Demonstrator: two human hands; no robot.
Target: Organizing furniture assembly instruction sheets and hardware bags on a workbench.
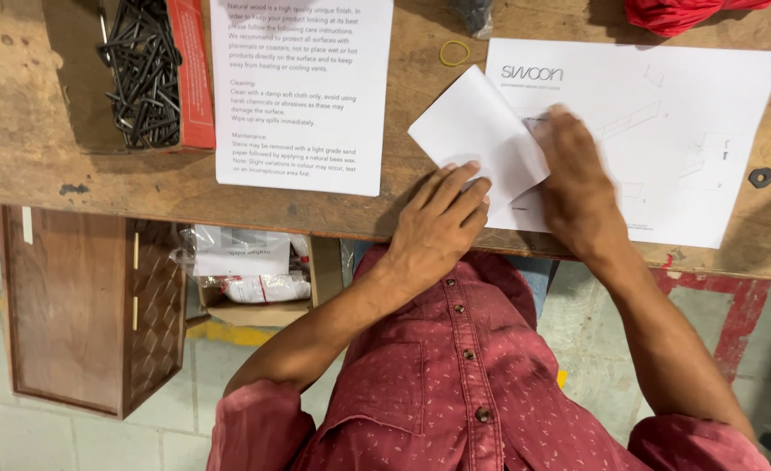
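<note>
Wooden tabletop (45, 157) carries everything, worn surface, front edge right under the hands. Biggest loose item: white instruction sheet with line drawings (664, 122), lying flat, its near edge close to the tabletop's edge. Beside it to the left, a printed care sheet (302, 87), flat and apart from the work. Far left, an open red-sided box of dark nails (145, 70), well apart from both hands. The folded white paper (477, 131) sits on the left end of the instruction sheet, one flap lifted. Left hand (438, 222) lies flat, fingers spread, tips pressing the paper's near corner. Right hand (573, 179) is blurred, so in motion; palm down on the paper's right side, fingers look together but I cannot tell whether it pinches anything. Risks, my read: the right hand's swipe could drag the instruction sheet under it, since nothing pins that sheet but the hands, skewing the crease or pushing the sheet off the front edge. Light fingertip pressure from the left hand could let the folded paper pivot. Small stuff: yellow rubber band (454, 53) and a black washer (760, 177) sit near; a wide sweep could knock either to the floor.
</note>
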